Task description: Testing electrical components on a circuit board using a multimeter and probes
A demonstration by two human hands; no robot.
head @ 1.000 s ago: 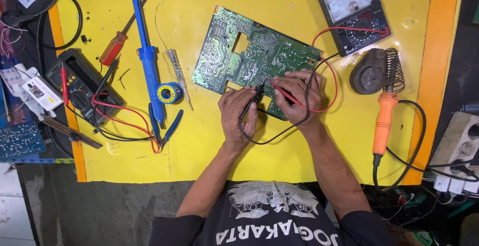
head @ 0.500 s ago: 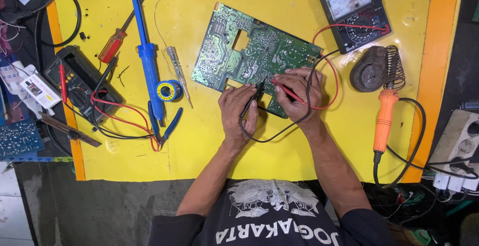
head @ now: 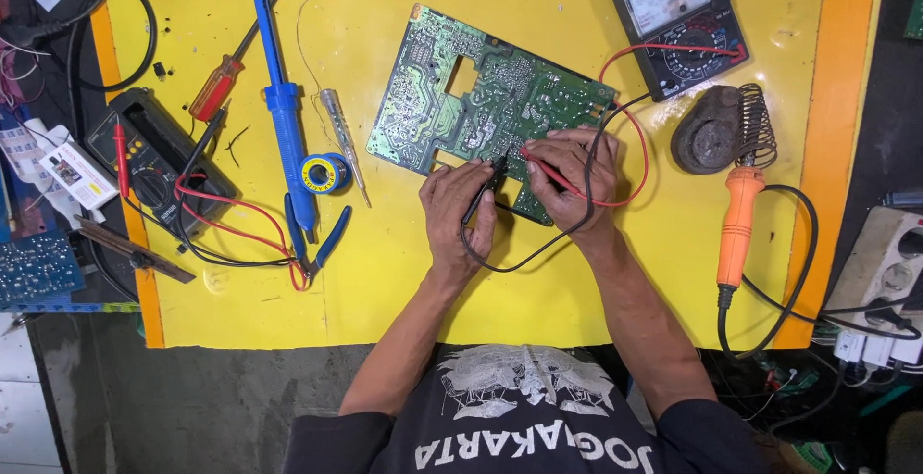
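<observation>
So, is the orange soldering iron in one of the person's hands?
No, the orange soldering iron lies on the yellow mat, apart from both hands.

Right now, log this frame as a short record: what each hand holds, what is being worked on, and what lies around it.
Surface: yellow mat
Left hand: holds black probe, tip on the board
Right hand: holds red probe, tip on the board
Workpiece: green circuit board, solder side up
Meter: analog multimeter, upper right, leads attached
Right of the board: orange soldering iron beside its coil stand
Left of the board: blue desoldering pump, solder spool, red screwdriver, black digital multimeter
</observation>
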